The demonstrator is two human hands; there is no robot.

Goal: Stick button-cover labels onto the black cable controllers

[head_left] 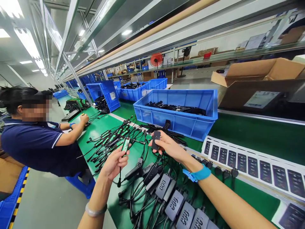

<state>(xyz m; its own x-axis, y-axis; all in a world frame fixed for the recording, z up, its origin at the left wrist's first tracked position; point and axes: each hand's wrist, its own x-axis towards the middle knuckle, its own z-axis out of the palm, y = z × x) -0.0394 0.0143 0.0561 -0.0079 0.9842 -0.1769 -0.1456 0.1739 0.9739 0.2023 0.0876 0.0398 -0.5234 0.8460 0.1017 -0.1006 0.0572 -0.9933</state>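
Slim black plastic module [155,140] sits pinched by the narrowed fingers of the right hand [168,147], at two o'clock from the left hand [115,164], which grips a green-and-black cable stick [125,144]. Tangled black cables [140,187] on the green desk [100,133] could snag either piece.

Teal wrist strap [197,174], silver bangle [96,210]

one left hand [115,163], one right hand [169,147], two held modules [156,140]
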